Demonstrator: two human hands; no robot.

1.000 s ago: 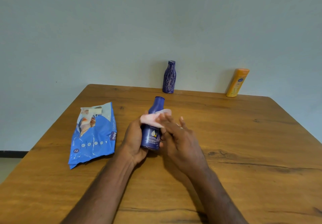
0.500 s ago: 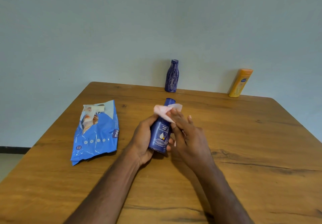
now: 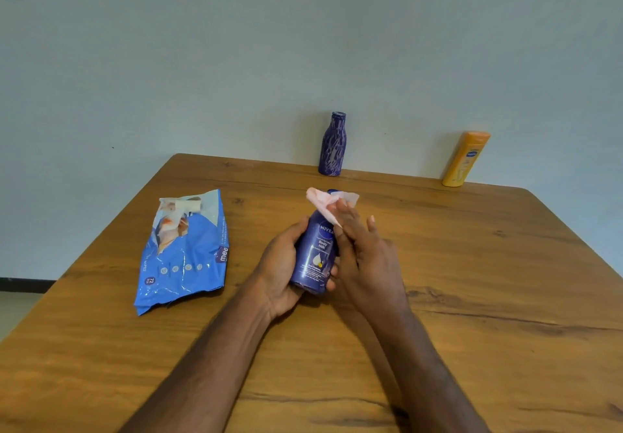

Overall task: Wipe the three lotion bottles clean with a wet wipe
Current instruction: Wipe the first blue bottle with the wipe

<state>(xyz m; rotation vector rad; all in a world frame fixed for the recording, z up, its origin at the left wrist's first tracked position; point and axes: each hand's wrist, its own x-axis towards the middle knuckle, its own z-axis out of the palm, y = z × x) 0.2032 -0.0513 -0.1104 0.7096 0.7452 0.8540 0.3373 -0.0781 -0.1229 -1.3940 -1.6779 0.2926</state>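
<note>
a shiny blue plastic pack of wipes (image 3: 183, 250) lies flat on the brown wooden table (image 3: 472, 298). the left hand (image 3: 279, 271) grips a dark blue lotion bottle (image 3: 317, 254) (label up). the right hand's (image 3: 367, 257) straight fingers press a pale pink wet wipe (image 3: 325, 203) on its top. a purple patterned bottle (image 3: 333, 144) and an orange plastic bottle (image 3: 465, 159) stand far back.

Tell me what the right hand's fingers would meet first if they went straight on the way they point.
The right hand points up and left toward the table's far edge. Its fingertips already touch the wipe at the Nivea bottle's neck. Beyond that, probably the purple bottle, though depth is unclear.
</note>
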